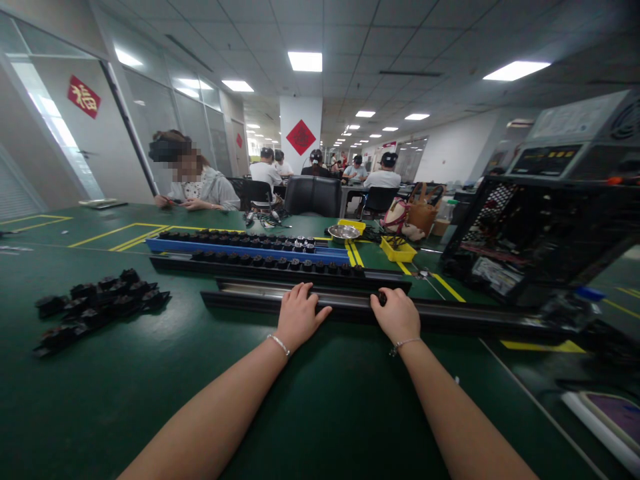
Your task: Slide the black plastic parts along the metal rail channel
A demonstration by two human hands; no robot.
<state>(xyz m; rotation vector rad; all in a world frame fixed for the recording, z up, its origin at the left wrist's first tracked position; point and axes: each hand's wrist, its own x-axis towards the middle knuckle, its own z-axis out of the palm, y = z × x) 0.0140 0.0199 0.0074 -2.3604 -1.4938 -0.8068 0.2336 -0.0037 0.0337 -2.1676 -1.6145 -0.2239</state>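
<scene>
A long black channel rail (345, 308) with a bright metal inside lies across the green table in front of me. My left hand (299, 313) rests over its near wall, fingers stretched forward and thumb apart. Farther right, my right hand (399, 316) pinches a small black part (383, 298) at the channel; its exact kind is mostly hidden by the fingers. Just beyond, a second black rail (165, 264) carries a row of small black modules (270, 262). Behind that lies a blue rail (225, 251) with more modules along it.
Several loose black modules (95, 303) lie in a heap at left. A metal bowl (344, 232) and a yellow bin (397, 249) stand beyond the rails. An open computer case (530, 227) rises at right. Across the table sits a person (200, 187).
</scene>
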